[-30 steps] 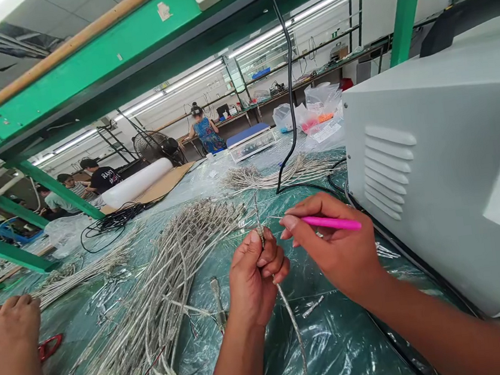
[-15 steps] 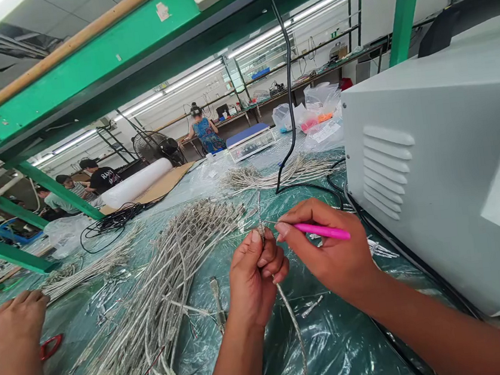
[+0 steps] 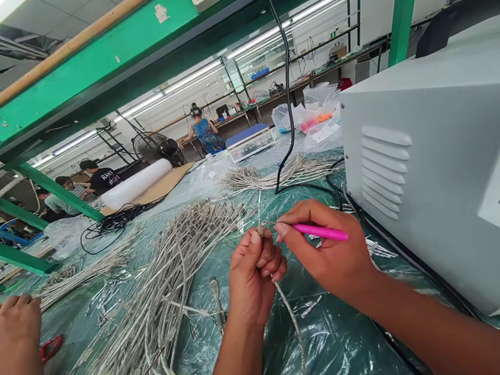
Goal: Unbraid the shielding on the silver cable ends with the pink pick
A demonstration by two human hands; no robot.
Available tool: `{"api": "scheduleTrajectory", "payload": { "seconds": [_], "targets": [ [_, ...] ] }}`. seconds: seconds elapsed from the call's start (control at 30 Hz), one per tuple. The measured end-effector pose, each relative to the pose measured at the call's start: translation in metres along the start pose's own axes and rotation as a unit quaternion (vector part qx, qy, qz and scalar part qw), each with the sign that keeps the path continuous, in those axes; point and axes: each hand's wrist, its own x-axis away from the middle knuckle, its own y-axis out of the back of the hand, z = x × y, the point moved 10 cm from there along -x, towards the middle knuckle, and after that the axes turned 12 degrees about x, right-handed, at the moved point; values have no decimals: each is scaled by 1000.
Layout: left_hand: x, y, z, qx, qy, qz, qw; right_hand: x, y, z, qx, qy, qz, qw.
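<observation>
On a plastic-sheeted workbench (image 3: 341, 351), my left fist (image 3: 255, 277) grips an upright braided silver cable (image 3: 287, 311), my right hand (image 3: 320, 251), just beside it, pinching a slim pink pen (image 3: 321, 232).

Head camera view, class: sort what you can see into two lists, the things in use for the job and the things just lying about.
In use: left hand pinching braided cable; right hand holding pink-handled pick.

Lying about: heap of braided cables; coil of black cable; digital scale; grey machine.

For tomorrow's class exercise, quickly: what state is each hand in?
Left hand: closed, holding a braided cable.
Right hand: closed, gripping a pink-handled tool.
</observation>
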Motion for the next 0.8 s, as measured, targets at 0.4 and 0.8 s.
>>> {"api": "scheduleTrajectory", "payload": {
  "seconds": [0.4,0.8],
  "targets": [
    [1,3,1,8,0,-2,1000,0,-2,-3,-9,-30,25,999],
    [-1,6,0,5,-5,-10,1000,-2,-5,-4,-10,-39,41,998]
  ]
}}
